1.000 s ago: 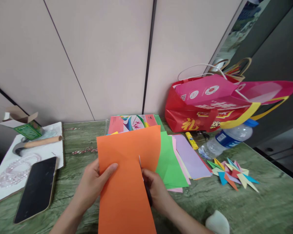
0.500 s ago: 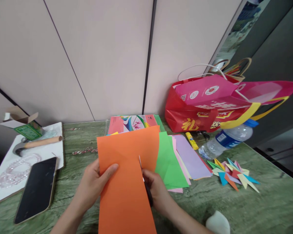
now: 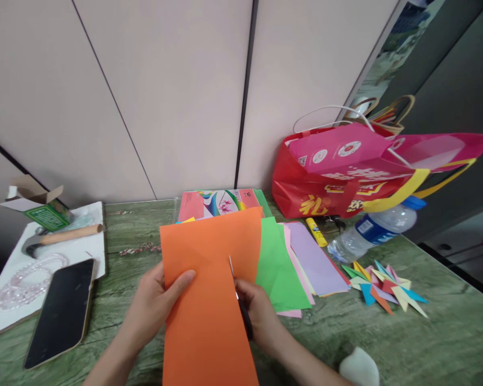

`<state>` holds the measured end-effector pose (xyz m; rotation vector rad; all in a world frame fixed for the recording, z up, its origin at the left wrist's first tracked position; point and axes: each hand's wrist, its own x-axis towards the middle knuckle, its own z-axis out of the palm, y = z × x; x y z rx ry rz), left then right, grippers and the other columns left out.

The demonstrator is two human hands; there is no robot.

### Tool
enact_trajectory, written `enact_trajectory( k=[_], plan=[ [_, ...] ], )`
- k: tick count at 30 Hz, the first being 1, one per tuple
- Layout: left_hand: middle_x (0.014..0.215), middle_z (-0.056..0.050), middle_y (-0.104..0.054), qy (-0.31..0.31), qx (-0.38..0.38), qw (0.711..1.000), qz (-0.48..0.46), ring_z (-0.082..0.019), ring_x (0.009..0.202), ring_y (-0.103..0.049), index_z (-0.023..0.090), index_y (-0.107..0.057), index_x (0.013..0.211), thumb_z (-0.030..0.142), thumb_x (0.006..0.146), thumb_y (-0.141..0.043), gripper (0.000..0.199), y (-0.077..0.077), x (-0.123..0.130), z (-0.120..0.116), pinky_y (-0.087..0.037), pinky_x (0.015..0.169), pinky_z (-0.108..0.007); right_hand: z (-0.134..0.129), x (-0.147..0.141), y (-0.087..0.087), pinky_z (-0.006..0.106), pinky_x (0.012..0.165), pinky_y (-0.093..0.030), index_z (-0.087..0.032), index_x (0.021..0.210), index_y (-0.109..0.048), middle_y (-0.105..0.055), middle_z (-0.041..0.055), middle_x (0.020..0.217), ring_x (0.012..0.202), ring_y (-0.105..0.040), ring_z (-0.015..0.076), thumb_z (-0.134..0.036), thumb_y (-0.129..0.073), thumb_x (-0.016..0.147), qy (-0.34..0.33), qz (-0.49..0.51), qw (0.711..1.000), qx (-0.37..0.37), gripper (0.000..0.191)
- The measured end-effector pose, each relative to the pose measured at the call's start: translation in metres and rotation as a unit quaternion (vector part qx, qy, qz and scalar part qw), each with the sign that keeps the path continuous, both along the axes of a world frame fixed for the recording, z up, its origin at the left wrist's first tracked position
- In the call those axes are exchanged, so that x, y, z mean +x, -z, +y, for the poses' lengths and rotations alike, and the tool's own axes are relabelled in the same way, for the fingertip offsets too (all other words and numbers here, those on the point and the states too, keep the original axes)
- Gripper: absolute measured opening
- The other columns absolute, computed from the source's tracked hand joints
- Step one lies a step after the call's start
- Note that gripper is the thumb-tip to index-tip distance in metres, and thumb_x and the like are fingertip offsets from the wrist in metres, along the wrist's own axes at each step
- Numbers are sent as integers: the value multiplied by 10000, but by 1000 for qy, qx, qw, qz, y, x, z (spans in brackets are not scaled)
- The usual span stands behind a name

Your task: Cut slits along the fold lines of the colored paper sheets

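A sheet of orange paper (image 3: pixel 203 316) is held up in front of me, its lower end running out of view. My left hand (image 3: pixel 155 300) pinches its left edge, thumb on the near face and fingers behind. On the other side, my right hand (image 3: pixel 261 316) is closed around the dark handle of a pair of scissors (image 3: pixel 244 317). One blade shows on the near face of the paper, partway along a cut from below; the other blade is hidden. Behind the sheet lie green paper (image 3: pixel 279 268) and purple paper (image 3: pixel 316 257).
A phone (image 3: pixel 60 313), a hammer (image 3: pixel 70 235) and a small open box (image 3: pixel 44 209) are at left. At right are a red bag (image 3: pixel 306 182), a water bottle (image 3: pixel 374 230), a glue stick (image 3: pixel 316 231), folded paper pieces (image 3: pixel 386 287) and a white object (image 3: pixel 359 369).
Almost nothing differs. The paper's upper right part has shifted very slightly left, while both hands and the scissors stay nearly in place.
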<state>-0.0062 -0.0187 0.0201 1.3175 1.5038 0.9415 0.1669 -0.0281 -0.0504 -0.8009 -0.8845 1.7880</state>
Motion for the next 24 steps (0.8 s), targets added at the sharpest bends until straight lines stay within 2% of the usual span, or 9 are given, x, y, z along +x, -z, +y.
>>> enact_trajectory(
  k=[5,10,14,20,24],
  plan=[
    [896,-75,-704,-3,-6,1000,-12,-230,717,-650,184,-591,867,453,722,-597,306,0,-1,-2,-529,590,-317,1,0,1,312,637,-499,-171,848,-681,-694,20,708,613,-641,180,-468,-680,660,0,2,1000,-8,352],
    [890,-79,-712,-7,-8,1000,-13,-233,704,-655,182,-601,863,457,709,-607,315,-3,2,-2,-533,580,-318,0,1,0,304,638,-500,-186,842,-681,-703,17,734,674,-648,198,-443,-715,615,3,-8,1000,-1,345],
    [887,-76,-720,-9,-11,1000,-9,-247,718,-663,186,-601,857,465,699,-608,320,-3,2,0,-535,556,-309,1,1,2,302,618,-490,-181,861,-678,-699,20,708,664,-648,202,-460,-684,646,2,-9,1000,-3,352],
    [889,-78,-716,-11,-13,1000,-18,-245,722,-661,185,-596,871,461,699,-611,326,-1,3,-1,-541,563,-316,1,0,-4,313,633,-497,-178,739,-662,-704,28,744,674,-650,207,-472,-679,644,-2,-7,1000,-14,309],
    [841,-62,-718,-7,-13,1000,-18,-235,695,-658,184,-615,823,455,680,-629,306,-4,5,-1,-533,529,-289,0,1,-6,314,641,-502,-174,768,-668,-703,22,719,653,-648,197,-435,-715,618,6,-7,1000,11,305]
  ],
)
